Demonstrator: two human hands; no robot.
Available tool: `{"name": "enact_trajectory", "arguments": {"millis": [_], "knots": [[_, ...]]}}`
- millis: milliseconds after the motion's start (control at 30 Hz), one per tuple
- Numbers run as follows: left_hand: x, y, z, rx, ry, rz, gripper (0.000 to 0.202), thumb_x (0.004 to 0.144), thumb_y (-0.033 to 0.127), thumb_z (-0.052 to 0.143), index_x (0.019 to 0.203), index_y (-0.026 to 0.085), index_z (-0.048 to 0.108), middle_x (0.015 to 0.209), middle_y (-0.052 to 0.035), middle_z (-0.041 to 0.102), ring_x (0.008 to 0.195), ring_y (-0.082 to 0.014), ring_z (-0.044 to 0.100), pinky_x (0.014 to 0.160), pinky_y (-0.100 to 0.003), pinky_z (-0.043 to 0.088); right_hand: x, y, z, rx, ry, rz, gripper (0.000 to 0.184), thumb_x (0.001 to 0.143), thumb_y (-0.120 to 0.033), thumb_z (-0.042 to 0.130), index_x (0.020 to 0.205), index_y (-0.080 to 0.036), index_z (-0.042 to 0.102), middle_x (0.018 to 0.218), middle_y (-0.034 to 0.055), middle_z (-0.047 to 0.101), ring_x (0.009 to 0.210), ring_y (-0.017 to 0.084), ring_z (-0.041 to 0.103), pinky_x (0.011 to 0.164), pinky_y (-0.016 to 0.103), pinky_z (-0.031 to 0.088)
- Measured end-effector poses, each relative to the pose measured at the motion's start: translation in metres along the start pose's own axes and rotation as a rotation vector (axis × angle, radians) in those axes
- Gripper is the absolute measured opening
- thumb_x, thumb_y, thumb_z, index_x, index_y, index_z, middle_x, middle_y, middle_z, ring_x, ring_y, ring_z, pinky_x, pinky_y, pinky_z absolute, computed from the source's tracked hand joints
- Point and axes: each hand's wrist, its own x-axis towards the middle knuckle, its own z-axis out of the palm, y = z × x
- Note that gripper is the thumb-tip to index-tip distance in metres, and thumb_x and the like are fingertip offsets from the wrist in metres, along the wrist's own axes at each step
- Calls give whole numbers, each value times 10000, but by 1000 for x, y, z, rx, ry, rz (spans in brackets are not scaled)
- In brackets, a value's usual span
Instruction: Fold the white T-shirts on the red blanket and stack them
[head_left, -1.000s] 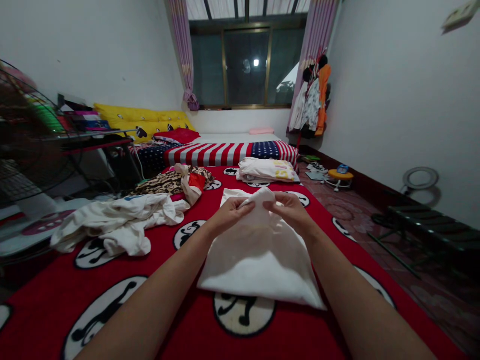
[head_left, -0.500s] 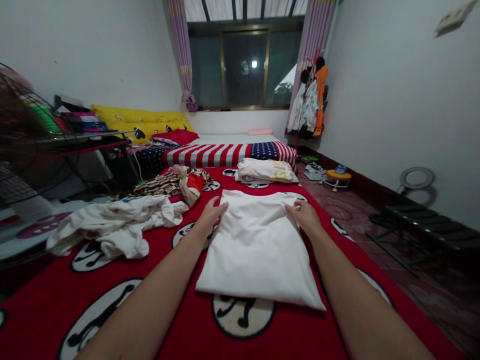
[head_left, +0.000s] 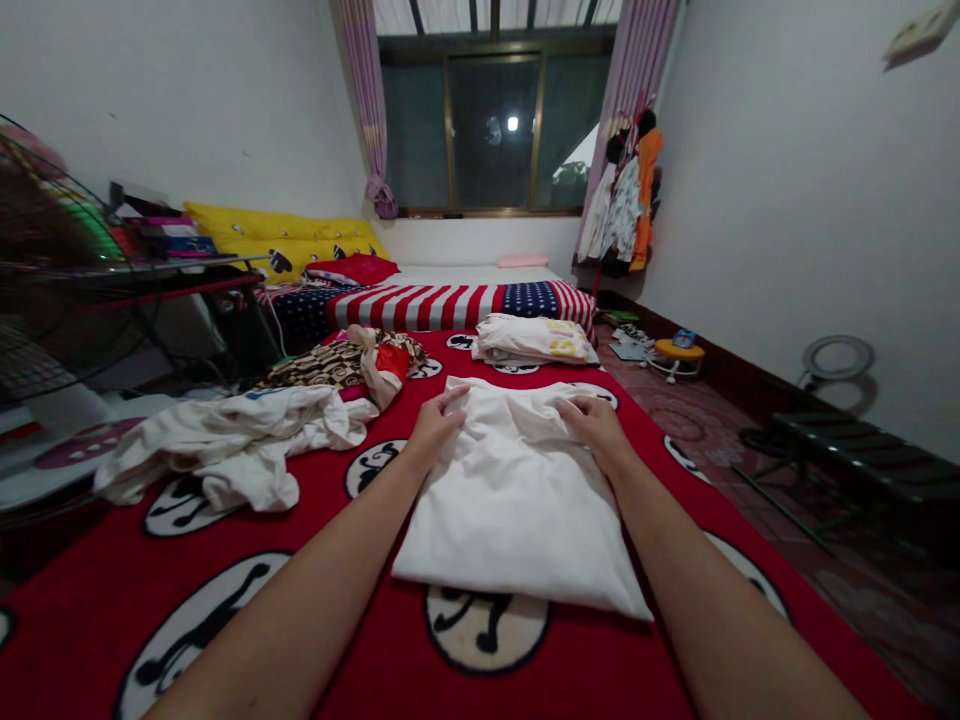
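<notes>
A white T-shirt (head_left: 517,510), folded to a rough rectangle, lies in front of me on the red blanket (head_left: 360,620). My left hand (head_left: 441,425) is at its far left edge, fingers closed on the cloth. At the far right part, my right hand (head_left: 592,425) pinches the fabric, and small wrinkles run between the two hands. The near edge of the shirt lies flat. Some fingertips are hidden by the hands and cloth.
Crumpled white clothes (head_left: 247,440) and a brown patterned garment (head_left: 322,362) lie to the left. Beyond the shirt is a folded clothes stack (head_left: 532,340). A fan (head_left: 52,270) stands at far left, a dark bench (head_left: 862,455) at right.
Both hands have moved inward over the far part of the T-shirt, the right one more clearly. The cloth between them has bunched slightly; its near edge stays put.
</notes>
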Motion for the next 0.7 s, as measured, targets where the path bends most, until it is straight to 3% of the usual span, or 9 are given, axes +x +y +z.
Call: {"name": "enact_trajectory", "arguments": {"millis": [67,200,300,367,467,567,700], "knots": [[3,9,1,-48,-6,29,640,577,193,739,1209,129,655,1072,-101,711,793,-178,658,642,-230,510,5,-6,-4,22,37,-25,339,657,-473,693,702,-138,661,612,4,606,540,128,510,494,231,371],[24,27,2,-165,-73,147,704,579,240,768,1262,163,613,1156,-97,689,912,-211,661,757,-278,526,26,-12,-10,248,223,-98,423,710,-471,625,1006,-170,647,908,44,693,718,158,603,631,263,475],[43,21,1,-47,-101,119,714,577,189,736,1277,174,596,1208,-105,664,1002,-234,649,823,-312,524,36,2,-11,259,298,38,433,665,-365,633,1045,-157,626,871,48,686,705,159,612,628,267,494],[51,8,-2,74,-77,50,671,555,149,726,1220,141,633,1164,-129,679,999,-253,652,825,-335,525,36,18,-10,206,280,162,437,616,-299,650,1022,-139,633,760,41,660,615,163,595,551,269,483],[54,-14,-6,154,-33,18,627,566,149,725,1186,94,646,1047,-146,710,905,-249,675,777,-347,535,30,37,-12,188,234,222,519,562,-229,680,1074,-159,631,726,31,636,571,168,590,499,271,477],[53,-24,-7,187,-16,55,624,600,155,707,1218,114,633,1052,-123,714,840,-206,682,734,-303,539,30,41,-14,182,205,211,583,541,-181,683,1122,-202,635,830,34,654,639,160,612,553,265,500],[52,-25,-7,232,73,120,482,683,161,643,1163,141,675,1125,-98,702,887,-183,677,777,-269,531,35,34,-12,249,146,101,599,558,-211,673,1155,-185,633,1038,54,673,827,166,636,705,274,517]]}}
